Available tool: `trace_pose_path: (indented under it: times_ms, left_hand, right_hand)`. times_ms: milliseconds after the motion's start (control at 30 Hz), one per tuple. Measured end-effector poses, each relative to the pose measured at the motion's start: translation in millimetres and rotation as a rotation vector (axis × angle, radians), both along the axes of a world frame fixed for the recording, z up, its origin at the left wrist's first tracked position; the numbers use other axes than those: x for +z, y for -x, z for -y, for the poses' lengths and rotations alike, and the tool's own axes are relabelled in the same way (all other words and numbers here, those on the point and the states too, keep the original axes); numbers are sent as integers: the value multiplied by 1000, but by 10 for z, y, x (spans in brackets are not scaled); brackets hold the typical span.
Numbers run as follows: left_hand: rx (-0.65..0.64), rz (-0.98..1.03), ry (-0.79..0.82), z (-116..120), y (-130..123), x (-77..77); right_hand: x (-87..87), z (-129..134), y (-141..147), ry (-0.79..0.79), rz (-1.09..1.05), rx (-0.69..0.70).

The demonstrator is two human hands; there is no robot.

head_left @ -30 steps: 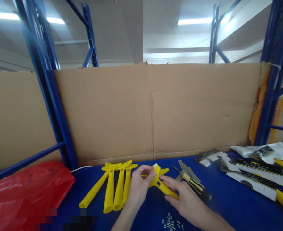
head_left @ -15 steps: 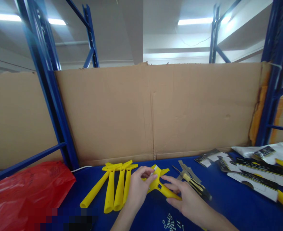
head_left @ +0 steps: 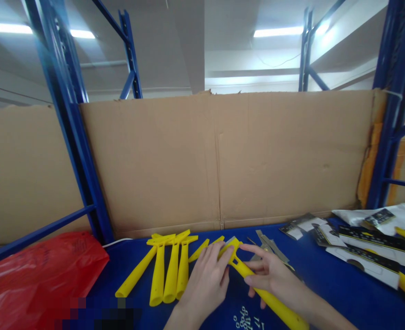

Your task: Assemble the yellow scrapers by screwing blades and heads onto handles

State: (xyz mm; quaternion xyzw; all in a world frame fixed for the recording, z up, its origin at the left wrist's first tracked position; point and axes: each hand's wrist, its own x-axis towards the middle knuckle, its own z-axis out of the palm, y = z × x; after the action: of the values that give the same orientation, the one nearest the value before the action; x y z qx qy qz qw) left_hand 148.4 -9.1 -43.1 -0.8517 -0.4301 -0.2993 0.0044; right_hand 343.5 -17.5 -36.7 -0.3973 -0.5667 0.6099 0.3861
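Note:
A yellow scraper (head_left: pixel 280 307) lies slanted across both hands, its long hollow handle running down to the bottom right. My left hand (head_left: pixel 205 277) has its fingers closed over the scraper's head, where a strip of metal blade shows at the top edge. My right hand (head_left: pixel 267 272) grips the upper handle, thumb on top and index finger reaching to the head. Behind my left fingers another yellow piece (head_left: pixel 198 251) shows in part. Grey metal blades (head_left: pixel 273 245) lie just beyond my right hand, which mostly hides a screwdriver there.
Several yellow scraper handles (head_left: pixel 170 275) lie in a row to the left. Small metal fasteners (head_left: pixel 243 318) are scattered near the front. A red plastic bag (head_left: pixel 78 261) sits far left; packaging cards (head_left: pixel 367 266) lie right. A cardboard wall (head_left: pixel 161 160) stands behind the blue surface (head_left: pixel 326 279).
The scraper's head has tilted more edge-on, and more of its handle shows at the lower right. My left hand has turned over the head. The screwdriver's handle is now covered by my right hand.

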Motion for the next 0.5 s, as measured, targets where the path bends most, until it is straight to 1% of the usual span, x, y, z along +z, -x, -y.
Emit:
trace_pose_path:
  times_ms: [100,167,233,300,367,400,433,500]
  left_hand:
    - [-18,64,60,-19,-22,13]
    - [-49,187,114,-37,-46,-10]
    - [-57,363,194,-56,-79,-53]
    - [-28,543,327,-76,-116,-97]
    - [29,709,544,-94,-143,-118]
    - [56,789,626,-100,-151,-115]
    - [74,858,692,-101,-154,-102]
    - [71,963,778,-92,-147,-55]
  right_hand:
    - [74,40,-39,77,-121,29]
    - [126,65,-59,99,-228,31]
    - [147,71,-68,80,-249,12]
    - [123,62,-67,10,-109,-8]
    - [61,53,-61,-95,135,1]
    - [26,54,-59,-143,254,14]
    - [-6,59,-59,-192,350,32]
    - [-43,84,-69,-266,502,83]
